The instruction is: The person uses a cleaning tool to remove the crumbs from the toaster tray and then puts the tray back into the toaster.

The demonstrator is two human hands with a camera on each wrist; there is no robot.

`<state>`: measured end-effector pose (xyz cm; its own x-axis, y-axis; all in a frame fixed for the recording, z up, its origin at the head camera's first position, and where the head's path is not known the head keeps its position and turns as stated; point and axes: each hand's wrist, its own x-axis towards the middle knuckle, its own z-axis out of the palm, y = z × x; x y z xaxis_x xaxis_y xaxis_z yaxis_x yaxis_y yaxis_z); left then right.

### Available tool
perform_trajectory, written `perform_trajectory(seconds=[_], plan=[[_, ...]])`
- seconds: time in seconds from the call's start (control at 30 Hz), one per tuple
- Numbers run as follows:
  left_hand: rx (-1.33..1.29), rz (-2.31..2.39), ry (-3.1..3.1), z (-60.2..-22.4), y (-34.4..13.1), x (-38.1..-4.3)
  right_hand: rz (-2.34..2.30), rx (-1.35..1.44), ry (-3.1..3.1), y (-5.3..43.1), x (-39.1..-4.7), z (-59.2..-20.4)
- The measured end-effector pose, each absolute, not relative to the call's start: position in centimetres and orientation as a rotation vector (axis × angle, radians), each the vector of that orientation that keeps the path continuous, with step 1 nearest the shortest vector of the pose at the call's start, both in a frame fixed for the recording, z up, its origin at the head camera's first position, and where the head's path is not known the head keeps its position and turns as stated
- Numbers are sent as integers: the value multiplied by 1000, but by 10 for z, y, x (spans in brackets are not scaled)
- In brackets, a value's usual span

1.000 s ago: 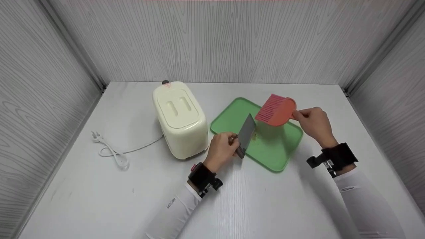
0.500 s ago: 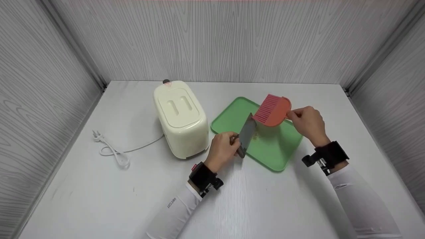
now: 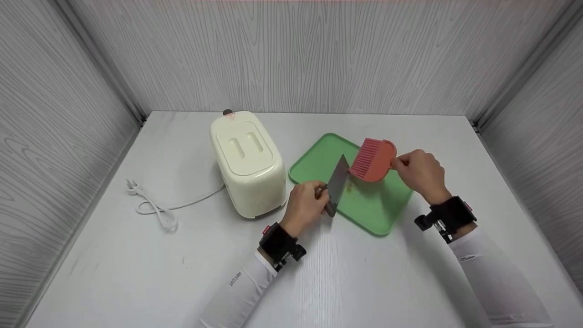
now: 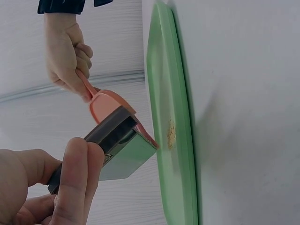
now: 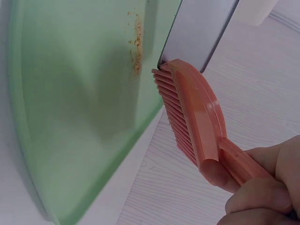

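My left hand (image 3: pixel 304 204) grips the dark handle of a flat metal scraper (image 3: pixel 338 181), its blade tilted up over the green tray (image 3: pixel 378 216). Between the thumb and fingers of my right hand (image 3: pixel 421 174) is the handle of an orange brush (image 3: pixel 381 163) with pink bristles. In the right wrist view, one end of the bristles (image 5: pixel 176 112) meets a corner of the scraper blade (image 5: pixel 199 33). A small line of tan crumbs (image 5: pixel 137 47) lies on the tray; the left wrist view shows these crumbs (image 4: pixel 171 135) below the raised tools.
To the left of the tray stands a cream toaster-like appliance (image 3: pixel 248 159), close to my left hand. Its white cord and plug (image 3: pixel 152 202) lie on the white table (image 3: pixel 150 273). Grey wood-grain panels (image 3: pixel 300 54) enclose the back and sides.
My right hand has moved the brush left to the scraper, then down toward me along the blade. The left hand and scraper stay almost still.
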<state>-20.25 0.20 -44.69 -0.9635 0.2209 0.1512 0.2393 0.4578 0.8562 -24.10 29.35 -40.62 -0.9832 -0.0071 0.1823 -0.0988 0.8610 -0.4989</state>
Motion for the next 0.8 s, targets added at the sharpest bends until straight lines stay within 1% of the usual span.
perform_trajectory(seconds=[0.3,0.63,0.8], plan=[[-424,-1582,-2656,-447,2,-202,789,96,-2903,301,-236,-403],[-365,-1630,-2648,-448,0,-204,842,95,-2857,318,-231,-402],[-348,-1631,-2649,-448,-1,-204,877,124,-2832,319,-224,-397]])
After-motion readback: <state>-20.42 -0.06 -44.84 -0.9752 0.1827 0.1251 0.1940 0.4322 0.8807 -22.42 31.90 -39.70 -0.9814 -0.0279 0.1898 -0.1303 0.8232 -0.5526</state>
